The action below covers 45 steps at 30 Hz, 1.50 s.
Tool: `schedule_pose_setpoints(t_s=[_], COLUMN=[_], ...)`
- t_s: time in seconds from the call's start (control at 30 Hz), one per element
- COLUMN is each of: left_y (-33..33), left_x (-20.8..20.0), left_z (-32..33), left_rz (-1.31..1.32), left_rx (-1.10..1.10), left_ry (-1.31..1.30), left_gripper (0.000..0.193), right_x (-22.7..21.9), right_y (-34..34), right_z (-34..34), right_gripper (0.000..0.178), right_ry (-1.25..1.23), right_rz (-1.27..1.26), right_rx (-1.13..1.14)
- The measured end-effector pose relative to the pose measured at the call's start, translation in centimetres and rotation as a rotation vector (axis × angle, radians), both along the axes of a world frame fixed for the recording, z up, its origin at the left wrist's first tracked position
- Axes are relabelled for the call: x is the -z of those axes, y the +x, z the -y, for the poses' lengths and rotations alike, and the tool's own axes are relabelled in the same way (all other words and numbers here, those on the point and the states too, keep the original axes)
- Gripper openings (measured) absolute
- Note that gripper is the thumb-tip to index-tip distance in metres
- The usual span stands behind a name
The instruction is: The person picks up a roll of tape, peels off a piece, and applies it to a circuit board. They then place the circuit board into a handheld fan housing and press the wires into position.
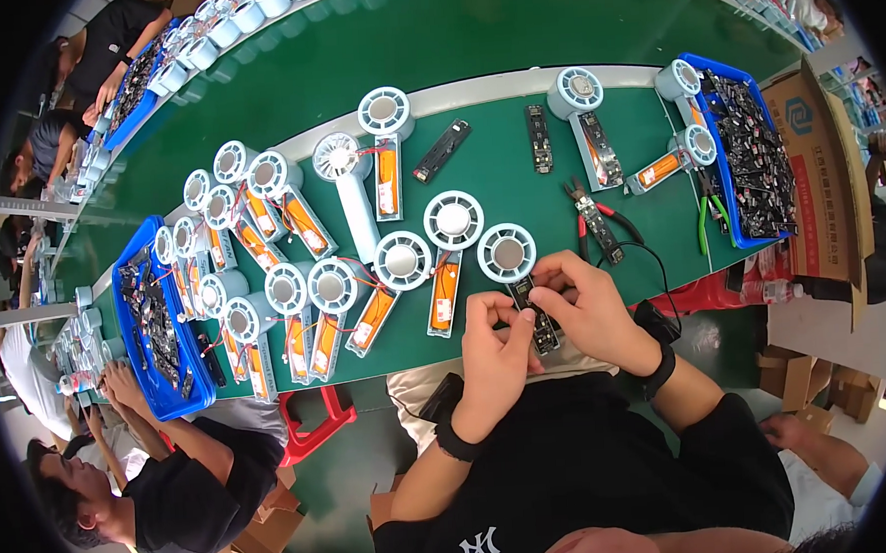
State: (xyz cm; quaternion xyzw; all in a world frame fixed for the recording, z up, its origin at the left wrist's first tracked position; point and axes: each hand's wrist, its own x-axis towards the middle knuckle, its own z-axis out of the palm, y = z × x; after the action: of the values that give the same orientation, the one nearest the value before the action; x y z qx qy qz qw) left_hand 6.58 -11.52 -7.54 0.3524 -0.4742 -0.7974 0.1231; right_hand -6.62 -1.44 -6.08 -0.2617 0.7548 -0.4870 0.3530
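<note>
At the near edge of the green table, a light blue handheld fan (507, 252) lies with its round head away from me. A black circuit board (544, 337) sits at its handle, which my fingers partly cover. My left hand (497, 346) pinches the lower left side of the board with thumb and fingers. From the right, my right hand (587, 304) closes its thumb and fingertips on the board's upper part, just below the fan head. Whether the board is seated in the handle is hidden. Close by on the left lies another fan (453, 221) with an orange battery (444, 294) in its handle.
Several similar fans stand to the left. Black-handled cutters (580, 204) with red grips lie beside a loose board (599, 228); green-handled pliers (710, 207) lie further right. Blue trays of boards (160, 326) (747, 150) flank the table. A cardboard box (808, 167) stands at right; a co-worker (189, 490) sits at left.
</note>
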Motion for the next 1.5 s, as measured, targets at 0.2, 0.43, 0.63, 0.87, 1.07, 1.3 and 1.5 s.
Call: schedule_pose_setpoints(t_s=[0.2,0.43,0.63,0.87,1.07,1.3,1.5], left_y=[-1.3,-1.9,1.5,4.1,3.5,3.7,4.4], left_x=[-1.4,-0.3,-3.5,-1.0,3.3,3.0,2.7], left_z=[2.0,2.0,0.8,2.6,2.3,2.6,2.8], left_rz=[0.171,0.169,0.090,0.152,0.095,0.028,-0.037], left_rx=[0.212,0.249,0.214,-0.132,-0.164,-0.263,-0.095], left_ry=[-0.024,-0.653,-0.779,-1.445,-1.413,-1.306,-1.269], left_gripper=[0.020,0.018,0.017,0.031,0.033,0.035,0.039], right_x=[-2.3,-3.4,-5.0,-9.3,-5.5,-2.3,-3.0], right_y=[-0.3,-0.9,-3.8,-13.9,-23.3,-18.3,-10.1], right_z=[0.0,1.5,1.9,12.2,24.3,22.8,17.7], right_gripper=[0.034,0.043,0.040,0.043,0.034,0.032,0.024], right_ry=[0.074,0.433,0.396,0.468,0.687,0.470,0.300], right_rz=[-0.393,-0.471,-0.576,-0.858,-0.652,-1.498,-1.291], right_rx=[-0.168,-0.386,-0.432,-0.371,-0.313,-0.297,-0.801])
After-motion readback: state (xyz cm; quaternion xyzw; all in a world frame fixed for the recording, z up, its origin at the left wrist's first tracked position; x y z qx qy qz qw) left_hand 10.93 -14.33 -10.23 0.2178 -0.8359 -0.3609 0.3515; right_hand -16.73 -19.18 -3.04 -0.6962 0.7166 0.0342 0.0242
